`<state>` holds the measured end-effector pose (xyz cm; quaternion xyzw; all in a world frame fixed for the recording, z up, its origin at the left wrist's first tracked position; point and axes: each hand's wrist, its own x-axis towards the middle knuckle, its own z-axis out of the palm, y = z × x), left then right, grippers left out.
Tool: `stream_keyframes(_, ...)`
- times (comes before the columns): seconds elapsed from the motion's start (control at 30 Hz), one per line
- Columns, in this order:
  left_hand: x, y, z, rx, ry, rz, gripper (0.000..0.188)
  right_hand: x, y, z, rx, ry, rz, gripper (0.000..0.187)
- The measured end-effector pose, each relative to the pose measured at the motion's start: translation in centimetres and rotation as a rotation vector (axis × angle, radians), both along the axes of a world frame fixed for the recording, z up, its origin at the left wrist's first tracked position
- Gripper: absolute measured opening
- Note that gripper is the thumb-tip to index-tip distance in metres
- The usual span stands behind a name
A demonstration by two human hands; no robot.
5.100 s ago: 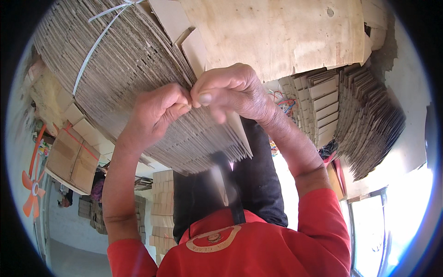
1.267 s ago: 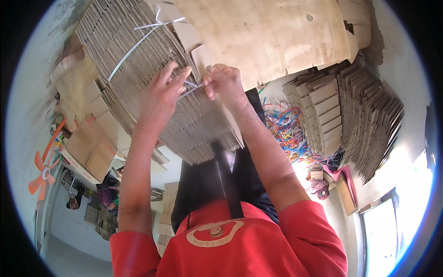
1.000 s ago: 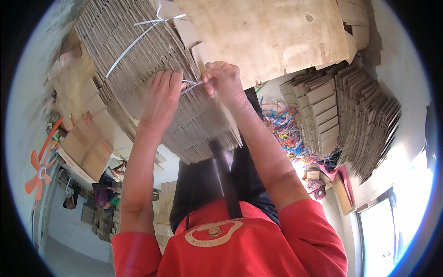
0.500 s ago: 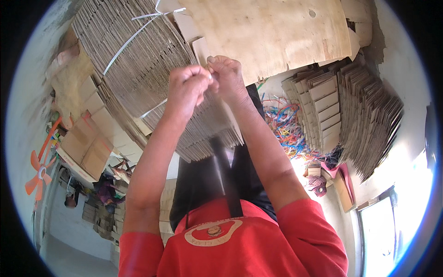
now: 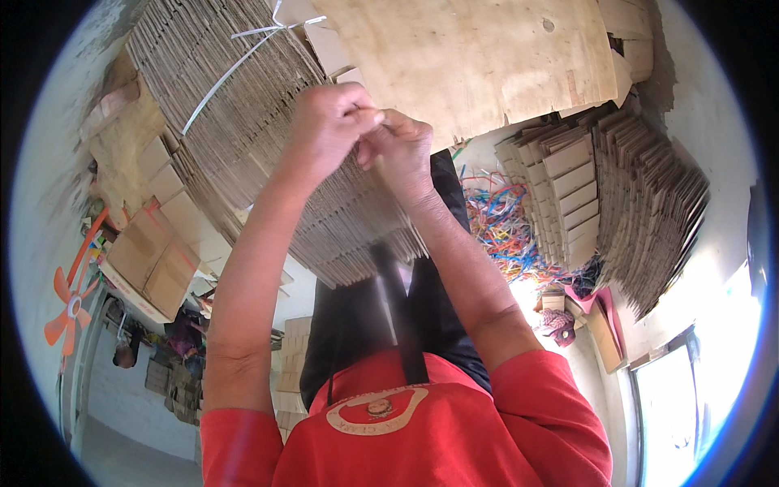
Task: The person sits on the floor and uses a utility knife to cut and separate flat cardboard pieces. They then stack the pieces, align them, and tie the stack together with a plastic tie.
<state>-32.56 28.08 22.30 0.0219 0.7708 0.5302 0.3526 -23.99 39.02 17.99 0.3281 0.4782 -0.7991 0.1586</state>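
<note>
Both hands meet above a long stack of flattened cardboard boxes (image 5: 235, 89), whose ribbed edges face up. My left hand (image 5: 329, 122), slightly smeared by motion, is closed with its fingertips pinched. Touching it, my right hand (image 5: 398, 150) is closed too, with thumb and fingers curled in. Whatever lies between the fingertips is too small or hidden to make out. A white strap (image 5: 219, 85) runs across the far part of the stack and ends in a knot with loose tails (image 5: 280, 26).
A plywood board (image 5: 471, 57) lies right of the stack. Beyond it are a heap of coloured straps (image 5: 499, 219) and more stacked cardboard (image 5: 649, 203). At left stand an open carton (image 5: 150, 260) and an orange fan (image 5: 73, 304). Other people (image 5: 182, 337) sit at the far left.
My left hand has turned and risen a little; my right hand has shifted slightly right and down. The second strap near my left wrist is now hidden. The stack has not moved.
</note>
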Motion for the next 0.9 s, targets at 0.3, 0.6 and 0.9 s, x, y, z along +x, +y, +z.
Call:
stream_keyframes(0.3,2.8,-2.7,-0.1,-0.269,0.094,-0.078,0.025,-0.5,1.4,-0.3,-0.359,-0.010,-0.111,0.010)
stream_keyframes(0.6,4.3,-2.3,-1.6,-0.121,0.339,0.051,0.017,-1.2,3.9,-2.9,-0.570,0.089,0.182,0.009)
stream_keyframes(0.9,4.5,-2.1,-1.9,-0.225,0.411,0.048,0.009,-2.5,4.5,-1.4,-0.326,0.048,0.324,0.009)
